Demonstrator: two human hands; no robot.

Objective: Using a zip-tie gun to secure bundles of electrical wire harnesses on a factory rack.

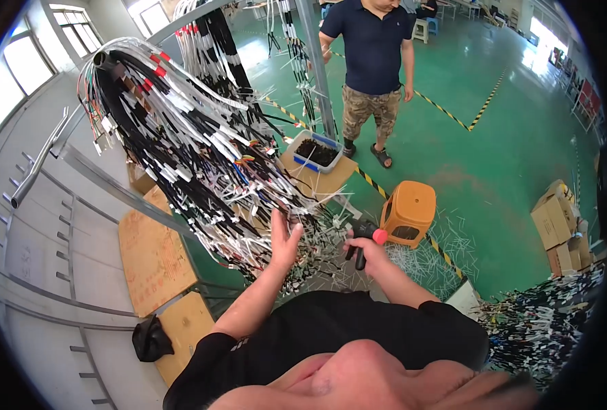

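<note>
A thick hanging bundle of black and white wire harnesses (201, 143), with red bands and many loose connector ends, fills the space in front of me on the left. My left hand (285, 242) is raised against its lower right side, thumb apart from the fingers; some fingertips are hidden among the wires. In my right hand (370, 253) is a black cable tie gun (362, 236) with a red knob at its back. Its nose points toward the wire ends, a little to the right of my left hand. Whether it touches them I cannot tell.
A tray of small dark parts (315, 152) sits on a wooden board beyond the harnesses. An orange stool (410, 212) stands to the right, with white tie offcuts (447, 246) around it. Another person (371, 61) stands ahead. More harnesses (542, 328) lie at lower right.
</note>
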